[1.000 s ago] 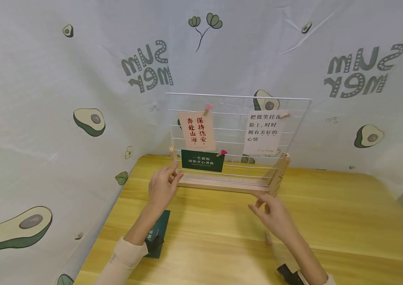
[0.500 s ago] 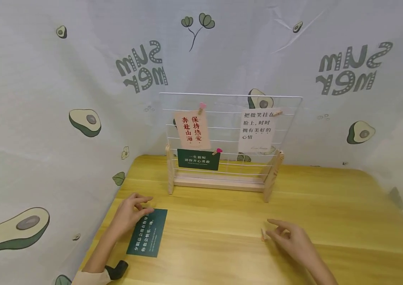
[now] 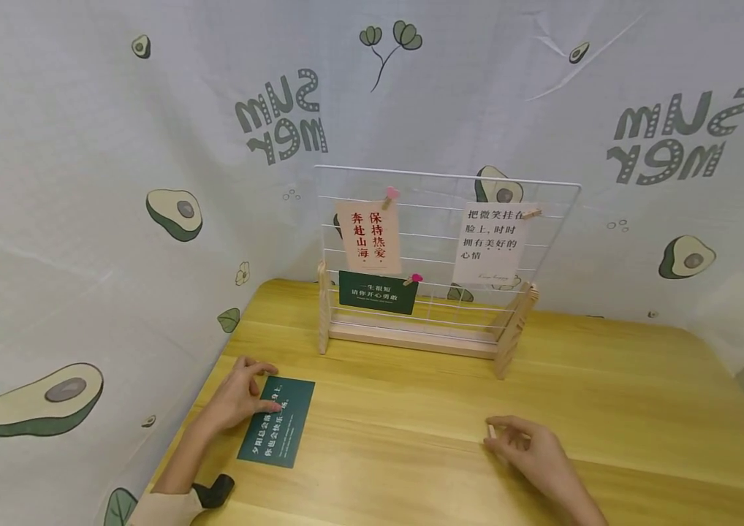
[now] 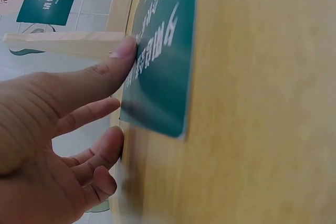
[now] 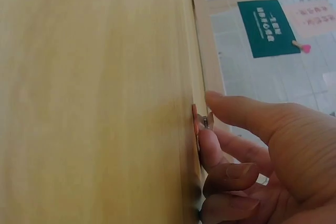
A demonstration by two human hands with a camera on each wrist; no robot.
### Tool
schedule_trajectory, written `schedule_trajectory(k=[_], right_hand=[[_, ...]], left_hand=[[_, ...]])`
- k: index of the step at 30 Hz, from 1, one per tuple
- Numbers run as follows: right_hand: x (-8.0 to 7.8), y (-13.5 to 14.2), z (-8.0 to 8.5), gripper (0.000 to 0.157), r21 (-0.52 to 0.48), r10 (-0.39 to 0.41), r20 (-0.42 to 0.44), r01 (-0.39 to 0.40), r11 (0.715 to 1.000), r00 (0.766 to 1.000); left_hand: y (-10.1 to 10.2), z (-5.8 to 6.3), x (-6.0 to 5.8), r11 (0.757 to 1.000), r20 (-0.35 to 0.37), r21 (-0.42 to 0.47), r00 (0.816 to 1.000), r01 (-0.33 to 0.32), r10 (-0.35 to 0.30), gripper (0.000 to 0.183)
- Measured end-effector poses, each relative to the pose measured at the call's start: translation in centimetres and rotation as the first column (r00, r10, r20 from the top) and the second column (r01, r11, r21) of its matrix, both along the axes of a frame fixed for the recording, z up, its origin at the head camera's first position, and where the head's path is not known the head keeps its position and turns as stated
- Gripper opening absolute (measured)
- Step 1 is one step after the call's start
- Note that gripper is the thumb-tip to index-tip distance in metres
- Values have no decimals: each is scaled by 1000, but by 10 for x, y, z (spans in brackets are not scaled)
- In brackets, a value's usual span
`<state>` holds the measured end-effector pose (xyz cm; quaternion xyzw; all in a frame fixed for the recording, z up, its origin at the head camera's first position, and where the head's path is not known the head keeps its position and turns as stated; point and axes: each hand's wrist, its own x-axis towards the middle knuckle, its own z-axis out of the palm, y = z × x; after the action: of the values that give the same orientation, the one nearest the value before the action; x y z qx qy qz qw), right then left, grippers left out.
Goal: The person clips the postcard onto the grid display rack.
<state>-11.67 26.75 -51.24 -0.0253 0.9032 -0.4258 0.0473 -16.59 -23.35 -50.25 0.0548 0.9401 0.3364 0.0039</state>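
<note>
On the table's left side lies a dark green card (image 3: 288,438) with white writing. My left hand (image 3: 234,398) is over its upper left part, thumb resting on the printed face. The index finger reaches the card's upper corner; in the left wrist view the other fingers (image 4: 107,148) are bent loosely beside the card (image 4: 163,87). At right, my right hand (image 3: 536,449) pinches a small clothespin (image 3: 491,431) between thumb and forefinger, close over the tabletop. The right wrist view shows its metal spring and the reddish side of the clothespin (image 5: 196,124).
Behind the hands stands a white wire grid rack (image 3: 438,175) on a wooden base (image 3: 411,340). Clothespins hold a pink card (image 3: 368,237), a white card (image 3: 487,245) and a smaller green card (image 3: 378,292) on it. A printed curtain (image 3: 451,95) hangs behind the table.
Both hands have come back from the rack's base. My left hand has moved onto the green card, thumb down on it. My right hand has taken hold of the clothespin on the table.
</note>
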Motion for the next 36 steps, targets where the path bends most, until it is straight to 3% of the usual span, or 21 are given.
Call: schedule_trajectory(k=[10, 19, 26, 29, 32, 36], right_hand=[[4, -1, -2, 35, -2, -12, -17, 12, 1000, 1000], [3, -2, 1, 16, 59, -34, 19, 33, 998, 999], [2, 3, 0, 25, -105, 74, 84, -65, 992, 994], [1, 5, 0, 29, -176, 116, 82, -100, 979, 990], [1, 5, -1, 31, -224, 109, 89, -87, 971, 990], [1, 5, -5, 31, -255, 50, 82, -27, 966, 995]], left_hand=[[0, -7, -3, 999, 4, 36, 1000, 14, -14, 51], [2, -7, -7, 989, -15, 112, 995, 99, -98, 52], [3, -6, -6, 977, -4, 193, 996, 92, -93, 53], [4, -6, -5, 957, 21, 280, 995, 83, -93, 56], [4, -7, -5, 926, 76, 371, 992, 62, -97, 58], [-2, -7, -5, 861, 140, 499, 972, 94, -187, 61]])
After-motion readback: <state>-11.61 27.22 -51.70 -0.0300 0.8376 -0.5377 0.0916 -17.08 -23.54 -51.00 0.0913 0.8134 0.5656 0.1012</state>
